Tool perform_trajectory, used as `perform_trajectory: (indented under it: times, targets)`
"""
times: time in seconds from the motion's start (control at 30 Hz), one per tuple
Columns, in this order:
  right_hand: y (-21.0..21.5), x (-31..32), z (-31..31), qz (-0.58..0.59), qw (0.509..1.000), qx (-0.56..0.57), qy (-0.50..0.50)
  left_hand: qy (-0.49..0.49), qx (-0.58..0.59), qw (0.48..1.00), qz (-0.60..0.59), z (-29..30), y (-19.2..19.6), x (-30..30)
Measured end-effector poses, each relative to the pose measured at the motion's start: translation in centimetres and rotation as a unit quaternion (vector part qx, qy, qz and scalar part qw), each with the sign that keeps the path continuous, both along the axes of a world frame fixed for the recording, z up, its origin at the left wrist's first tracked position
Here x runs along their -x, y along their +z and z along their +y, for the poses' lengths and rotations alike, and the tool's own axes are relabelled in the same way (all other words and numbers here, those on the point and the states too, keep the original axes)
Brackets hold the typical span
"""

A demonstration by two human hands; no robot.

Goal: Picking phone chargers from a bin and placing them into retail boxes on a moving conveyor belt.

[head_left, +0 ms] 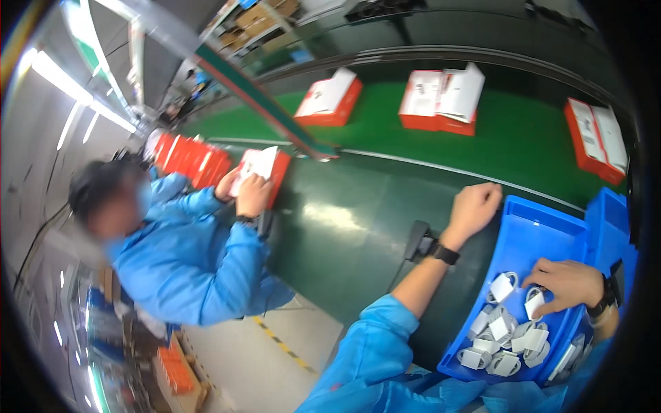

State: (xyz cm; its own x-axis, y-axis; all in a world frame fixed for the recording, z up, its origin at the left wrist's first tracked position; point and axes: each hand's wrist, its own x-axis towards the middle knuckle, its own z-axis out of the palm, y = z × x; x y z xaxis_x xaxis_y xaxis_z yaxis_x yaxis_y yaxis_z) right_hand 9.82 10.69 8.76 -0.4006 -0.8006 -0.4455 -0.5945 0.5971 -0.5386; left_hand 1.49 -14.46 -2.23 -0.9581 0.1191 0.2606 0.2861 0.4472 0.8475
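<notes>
My left hand [475, 212] is curled closed over the green workbench, beside the far left corner of a blue plastic bin [544, 230]. No object shows in its fingers. Inside that bin my right hand [568, 283] has thumb and fingers around a coiled white cable [533, 303] with a paper wrap. Several more coiled cables [502, 329] with white wraps are heaped in the bin's near part. Dark bands circle both my wrists; a black box [418, 241] sits by the left one.
A green conveyor [375, 141] runs along the far side, carrying open red-and-white boxes [441, 103]. More blue bins [609, 213] stand at the right. To the left, a co-worker in blue [189, 258] handles a red box [275, 172] near stacked red boxes [189, 160]. A slanted post [265, 107] crosses above.
</notes>
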Motion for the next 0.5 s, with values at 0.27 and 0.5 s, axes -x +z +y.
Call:
perform_trajectory:
  times: [0.27,0.5]
  targets:
    - [0.1,-1.1,-1.1,0.186,0.969,0.092,-0.133,-0.007,0.001,1.0,-0.013,0.0,1.3,-0.1]
    - [0.5,-1.5,-1.3,0.209,0.962,0.1,-0.148,-0.007,0.015,1.0,-0.017,0.0,1.2,0.0]
